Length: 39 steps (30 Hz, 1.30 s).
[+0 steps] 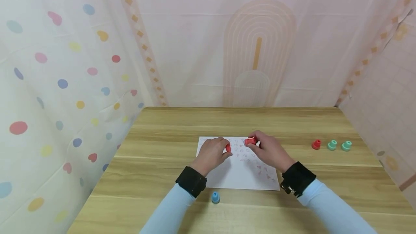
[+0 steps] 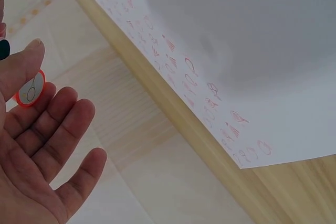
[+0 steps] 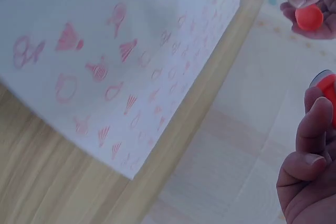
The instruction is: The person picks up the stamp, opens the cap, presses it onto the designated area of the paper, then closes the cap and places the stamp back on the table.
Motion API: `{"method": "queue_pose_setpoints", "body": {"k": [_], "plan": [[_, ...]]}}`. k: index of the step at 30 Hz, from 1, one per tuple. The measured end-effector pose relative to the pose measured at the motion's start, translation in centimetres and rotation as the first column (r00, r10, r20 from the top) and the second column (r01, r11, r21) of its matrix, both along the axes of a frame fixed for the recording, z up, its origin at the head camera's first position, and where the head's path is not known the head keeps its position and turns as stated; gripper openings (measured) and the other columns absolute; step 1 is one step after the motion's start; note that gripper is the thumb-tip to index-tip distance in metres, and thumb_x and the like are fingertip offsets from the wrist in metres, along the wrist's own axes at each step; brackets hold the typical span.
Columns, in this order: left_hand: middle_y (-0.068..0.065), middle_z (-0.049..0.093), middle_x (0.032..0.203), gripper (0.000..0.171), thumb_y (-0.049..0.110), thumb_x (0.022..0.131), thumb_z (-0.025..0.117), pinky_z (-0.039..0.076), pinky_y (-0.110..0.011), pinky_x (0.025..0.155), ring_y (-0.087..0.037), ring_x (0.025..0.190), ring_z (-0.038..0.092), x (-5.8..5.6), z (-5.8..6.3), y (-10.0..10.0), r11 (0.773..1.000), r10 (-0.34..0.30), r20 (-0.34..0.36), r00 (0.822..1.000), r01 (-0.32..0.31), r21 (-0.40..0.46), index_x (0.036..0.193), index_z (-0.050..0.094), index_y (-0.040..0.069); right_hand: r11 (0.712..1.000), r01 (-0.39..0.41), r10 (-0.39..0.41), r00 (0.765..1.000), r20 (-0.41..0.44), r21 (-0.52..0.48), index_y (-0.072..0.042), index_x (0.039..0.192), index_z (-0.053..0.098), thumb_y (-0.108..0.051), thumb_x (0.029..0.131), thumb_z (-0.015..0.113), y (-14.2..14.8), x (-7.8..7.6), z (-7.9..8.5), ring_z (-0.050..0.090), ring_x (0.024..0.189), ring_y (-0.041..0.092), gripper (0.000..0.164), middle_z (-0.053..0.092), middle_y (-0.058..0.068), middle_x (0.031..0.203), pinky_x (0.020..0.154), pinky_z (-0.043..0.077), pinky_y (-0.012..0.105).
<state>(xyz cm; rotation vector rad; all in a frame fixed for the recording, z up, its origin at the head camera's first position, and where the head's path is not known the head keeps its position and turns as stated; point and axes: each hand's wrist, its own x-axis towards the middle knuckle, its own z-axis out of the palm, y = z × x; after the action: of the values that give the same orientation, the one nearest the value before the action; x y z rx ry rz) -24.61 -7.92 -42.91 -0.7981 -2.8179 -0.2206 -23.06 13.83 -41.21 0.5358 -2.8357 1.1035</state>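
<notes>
Over the white sheet of paper (image 1: pixel 227 178), my left hand (image 1: pixel 210 155) pinches a small red cap (image 1: pixel 228 148) between thumb and fingers. A racket picture shows on the cap's round face (image 2: pixel 30 88) in the left wrist view, where the other fingers are spread. My right hand (image 1: pixel 272 151) grips a red toy stamp (image 1: pixel 250 141) a short way to the right, its end pointing toward the left hand. Part of that stamp (image 3: pixel 328 90) is cut off at the right wrist view's edge. Small red prints (image 3: pixel 97 71) of rackets and shuttlecocks cover part of the paper.
A blue stamp (image 1: pixel 215 197) stands in front of the paper's near edge. To the right on the wooden table (image 1: pixel 156 147) stand a red stamp (image 1: pixel 316 144) and two green ones, the nearer-to-centre green stamp (image 1: pixel 332 145) beside it. Patterned curtains (image 1: pixel 195 46) hang behind and at the sides.
</notes>
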Motion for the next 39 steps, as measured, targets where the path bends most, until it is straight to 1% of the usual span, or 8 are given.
{"method": "queue_pose_setpoints", "body": {"k": [8, 14, 17, 22, 28, 33, 37, 39], "plan": [[0.000, 0.064, 0.077, 0.029, 0.034, 0.079, 0.076, 0.053, -0.031, 0.068, -0.013, 0.066, 0.054, 0.1, 0.5, 0.3, 1.000, -0.003, 0.007, 1.000, 0.003, 0.030, 0.095, 0.069, 0.010, 0.997, -0.004, 0.007, 0.999, 0.034, -0.083, -0.012, 0.108, 0.061, -0.022, 0.087, 0.069, -1.4, 0.0, -0.5, 0.050, 0.070, 0.021, 0.024, 0.063, 0.005, 0.087, 0.060, 0.046, 0.029], [-0.001, 0.065, 0.079, 0.031, 0.034, 0.078, 0.077, 0.053, -0.032, 0.069, -0.014, 0.068, 0.054, 0.2, 0.6, 0.4, 0.997, -0.009, 0.018, 1.000, 0.008, 0.073, 0.096, 0.069, 0.010, 0.985, -0.025, 0.031, 0.999, 0.032, -0.169, -0.012, 0.104, 0.061, -0.020, 0.088, 0.069, -2.3, 0.1, -0.9, 0.050, 0.066, 0.019, 0.020, 0.063, 0.004, 0.083, 0.056, 0.043, 0.028], [-0.001, 0.064, 0.080, 0.032, 0.035, 0.077, 0.078, 0.053, -0.032, 0.068, -0.014, 0.068, 0.053, 0.3, 0.6, 0.5, 0.996, -0.006, 0.022, 1.000, 0.005, 0.086, 0.096, 0.070, 0.010, 0.980, -0.039, 0.046, 0.998, 0.033, -0.196, -0.012, 0.103, 0.061, -0.020, 0.087, 0.069, -2.6, 0.3, -0.9, 0.049, 0.065, 0.019, 0.019, 0.062, 0.004, 0.082, 0.055, 0.042, 0.027], [-0.001, 0.067, 0.083, 0.034, 0.038, 0.078, 0.075, 0.053, -0.032, 0.068, -0.014, 0.069, 0.055, 0.4, 0.7, 0.5, 0.995, -0.005, 0.032, 0.999, 0.002, 0.095, 0.097, 0.070, 0.010, 0.979, -0.046, 0.054, 0.998, 0.036, -0.197, -0.011, 0.100, 0.061, -0.022, 0.087, 0.068, -3.1, 0.4, -1.0, 0.048, 0.063, 0.017, 0.018, 0.063, 0.005, 0.082, 0.055, 0.041, 0.028], [-0.005, 0.071, 0.089, 0.032, 0.037, 0.081, 0.074, 0.055, -0.032, 0.072, -0.013, 0.075, 0.058, 0.6, 1.0, 0.5, 0.992, -0.028, 0.056, 0.998, 0.021, 0.122, 0.098, 0.070, 0.010, 0.983, -0.035, 0.044, 0.998, 0.045, -0.182, -0.012, 0.101, 0.061, -0.023, 0.087, 0.069, -3.5, 0.5, -1.0, 0.048, 0.063, 0.017, 0.019, 0.063, 0.004, 0.083, 0.054, 0.039, 0.027], [-0.003, 0.069, 0.087, 0.028, 0.031, 0.079, 0.076, 0.056, -0.029, 0.073, -0.013, 0.075, 0.057, 0.9, 1.3, 0.6, 0.986, -0.054, 0.077, 0.996, 0.041, 0.163, 0.096, 0.070, 0.010, 0.983, -0.029, 0.040, 0.998, 0.054, -0.183, -0.013, 0.098, 0.063, -0.021, 0.086, 0.070, -3.7, 0.7, -1.1, 0.049, 0.063, 0.016, 0.015, 0.064, 0.002, 0.080, 0.053, 0.040, 0.026], [-0.002, 0.069, 0.084, 0.027, 0.027, 0.075, 0.079, 0.056, -0.027, 0.073, -0.012, 0.073, 0.055, 1.2, 1.3, 0.6, 0.983, -0.059, 0.108, 0.992, 0.039, 0.180, 0.094, 0.070, 0.010, 0.982, -0.043, 0.049, 0.998, 0.029, -0.182, -0.015, 0.093, 0.065, -0.018, 0.085, 0.072, -3.8, 0.8, -1.2, 0.049, 0.062, 0.015, 0.010, 0.064, -0.001, 0.077, 0.054, 0.042, 0.027], [-0.001, 0.069, 0.083, 0.027, 0.026, 0.074, 0.080, 0.056, -0.027, 0.072, -0.012, 0.073, 0.055, 1.2, 1.2, 0.6, 0.983, -0.055, 0.104, 0.993, 0.035, 0.179, 0.093, 0.071, 0.010, 0.982, -0.050, 0.054, 0.998, 0.016, -0.181, -0.016, 0.091, 0.066, -0.019, 0.085, 0.072, -3.9, 0.9, -1.3, 0.050, 0.062, 0.015, 0.009, 0.065, -0.001, 0.077, 0.054, 0.043, 0.027]]}}
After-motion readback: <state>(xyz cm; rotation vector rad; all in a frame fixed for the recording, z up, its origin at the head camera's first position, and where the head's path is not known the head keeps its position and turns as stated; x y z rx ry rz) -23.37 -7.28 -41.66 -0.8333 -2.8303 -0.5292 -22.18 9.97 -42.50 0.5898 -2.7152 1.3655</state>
